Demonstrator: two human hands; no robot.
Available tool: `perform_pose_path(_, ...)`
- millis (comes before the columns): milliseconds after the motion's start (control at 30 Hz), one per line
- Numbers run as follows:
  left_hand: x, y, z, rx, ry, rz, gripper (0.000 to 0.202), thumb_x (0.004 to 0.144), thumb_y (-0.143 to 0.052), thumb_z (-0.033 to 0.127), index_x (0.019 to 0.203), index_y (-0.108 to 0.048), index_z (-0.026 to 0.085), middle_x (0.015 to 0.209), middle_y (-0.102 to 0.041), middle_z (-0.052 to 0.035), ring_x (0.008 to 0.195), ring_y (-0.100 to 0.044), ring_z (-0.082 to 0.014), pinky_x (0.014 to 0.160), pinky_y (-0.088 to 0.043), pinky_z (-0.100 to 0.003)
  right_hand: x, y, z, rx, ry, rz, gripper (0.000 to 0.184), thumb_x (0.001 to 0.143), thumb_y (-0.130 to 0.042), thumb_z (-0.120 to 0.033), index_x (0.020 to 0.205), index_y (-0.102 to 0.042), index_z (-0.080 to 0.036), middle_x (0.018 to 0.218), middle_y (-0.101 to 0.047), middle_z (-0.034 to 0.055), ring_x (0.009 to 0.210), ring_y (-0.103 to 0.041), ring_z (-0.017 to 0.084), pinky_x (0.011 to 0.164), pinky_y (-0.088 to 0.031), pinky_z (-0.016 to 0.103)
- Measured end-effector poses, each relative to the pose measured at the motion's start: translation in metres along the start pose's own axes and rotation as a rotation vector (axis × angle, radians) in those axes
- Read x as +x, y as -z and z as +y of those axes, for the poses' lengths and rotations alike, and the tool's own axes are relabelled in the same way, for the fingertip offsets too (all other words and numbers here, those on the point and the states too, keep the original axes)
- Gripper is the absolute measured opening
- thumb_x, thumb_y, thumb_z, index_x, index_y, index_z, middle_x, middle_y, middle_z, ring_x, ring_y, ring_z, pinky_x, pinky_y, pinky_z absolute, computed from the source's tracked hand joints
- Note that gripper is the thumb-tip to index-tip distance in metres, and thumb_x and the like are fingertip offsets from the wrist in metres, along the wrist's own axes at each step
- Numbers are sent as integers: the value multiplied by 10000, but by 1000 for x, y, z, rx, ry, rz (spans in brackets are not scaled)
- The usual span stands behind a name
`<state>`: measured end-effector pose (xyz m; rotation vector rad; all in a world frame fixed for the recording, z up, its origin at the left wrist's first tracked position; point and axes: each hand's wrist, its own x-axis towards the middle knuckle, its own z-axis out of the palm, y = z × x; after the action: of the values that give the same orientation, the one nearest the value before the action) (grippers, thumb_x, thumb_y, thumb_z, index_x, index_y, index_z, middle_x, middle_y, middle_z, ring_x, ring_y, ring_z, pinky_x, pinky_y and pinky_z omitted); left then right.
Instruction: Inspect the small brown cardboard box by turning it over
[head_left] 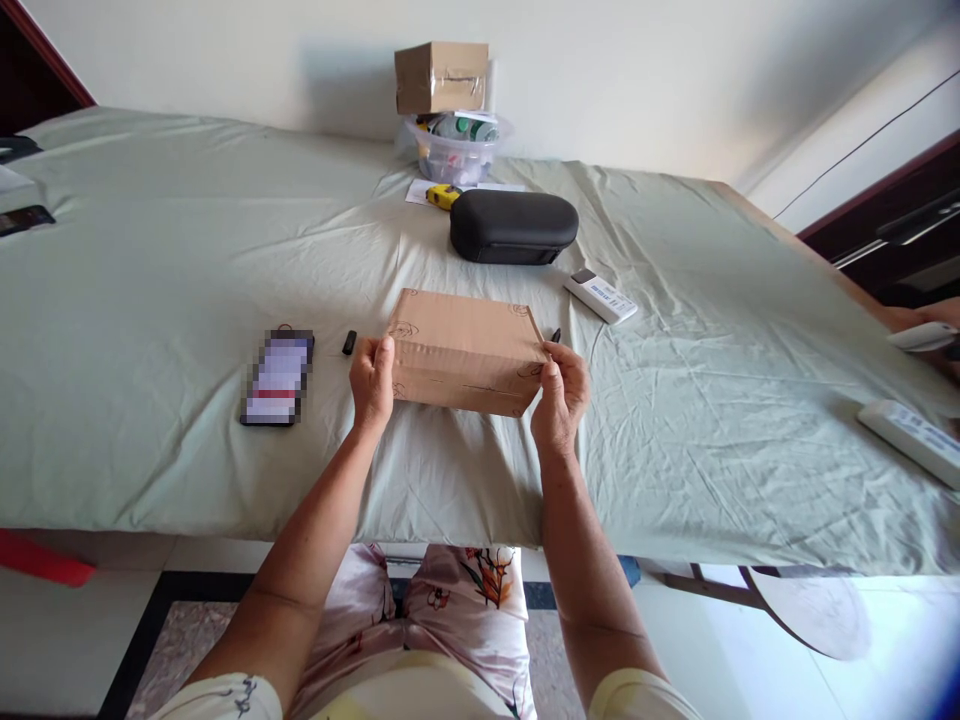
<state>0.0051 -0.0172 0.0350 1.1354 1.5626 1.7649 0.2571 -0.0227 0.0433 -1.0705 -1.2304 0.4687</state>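
Note:
Between my two hands is a brown cardboard box point(465, 345) with black scribbled marks at its corners and a strip of tape along its near edge. My left hand point(373, 385) grips its left side, thumb on top. The right side is gripped by my right hand point(561, 398), thumb at the front corner. Behind that hand, the tip of a black pen-like thing point(556, 335) shows. A small black cap-like piece point(349, 342) lies just left of my left hand. Whether the box rests fully on the cloth I cannot tell.
A phone point(277, 378) lies to the left. Beyond the box are a black zip case point(514, 227), a yellow tape measure point(444, 196), a plastic tub point(454, 158) and another carton point(441, 78). White power strip-like devices point(601, 296) lie rightward; another person's hand point(911, 320) is at far right.

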Motion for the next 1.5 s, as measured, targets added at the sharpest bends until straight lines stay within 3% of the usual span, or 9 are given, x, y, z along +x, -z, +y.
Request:
perform_pose_path(200,-3,-5,-3,23,14,-32,470,972,-534,703,925,-534,236,905,-635,-41,874,-620,-213,815,-523,-345,-7,-6,8,-73,-38,-29,364,955,-633,-566,1152,-651,-261,1036,-621,26,917,-608,171,802,-527,320)
perform_pose_path(333,-14,-14,-4,103,3,-50,390,955,-636,575,1090,-549,220,1062,-693,-80,1010,-689,-240,933,-568,-382,-15,-12,10,-250,-32,-5,476,901,-714,-592,1219,-596,-257,1167,-624,76,1068,-625,226,862,-547,376)
perform_pose_path(600,-41,-30,-2,274,-2,24,879,679,-917,583,1319,-449,204,1328,-642,-192,1246,-682,-374,1054,-580,-514,-26,-34,15,-502,176,42,713,810,-782,-722,1286,-514,-263,1273,-545,117,1232,-560,310,1046,-521,543)
perform_pose_path(767,-48,-36,-1,282,13,29,1009,631,-954,577,1376,-394,190,1388,-613,-233,1305,-662,-408,1097,-564,-565,-28,-41,18,-541,185,51,738,801,-771,-756,1277,-499,-263,1274,-525,120,1278,-535,329,1073,-503,576)
perform_pose_path(967,-47,-35,-4,220,16,15,987,672,-932,590,1394,-389,192,1452,-579,-248,1361,-633,-404,1155,-535,-580,-28,-39,14,-483,132,53,616,847,-760,-682,1248,-542,-267,1273,-552,107,1259,-554,304,1042,-517,529)
perform_pose_path(1200,-32,-25,-12,155,-11,-31,842,835,-806,632,1438,-408,201,1504,-562,-238,1446,-586,-375,1252,-457,-567,-24,-31,7,-307,46,2,366,985,-617,-532,1222,-627,-254,1188,-659,94,1089,-632,236,909,-546,416)
perform_pose_path(1400,-21,-19,-18,151,-100,-39,1016,894,-757,658,1659,-238,235,1751,-349,-226,1653,-367,-348,1362,-326,-528,-24,-30,0,-252,54,-12,309,995,-612,-509,1136,-720,-256,1134,-694,83,1036,-659,218,852,-574,391)
perform_pose_path(1500,-17,-17,-20,168,-147,-54,1001,951,-660,702,1713,-196,249,1805,-273,-194,1704,-260,-329,1392,-258,-511,-27,-31,-3,-286,122,-14,290,1003,-623,-499,1094,-750,-256,1068,-703,78,1023,-666,219,841,-583,394)
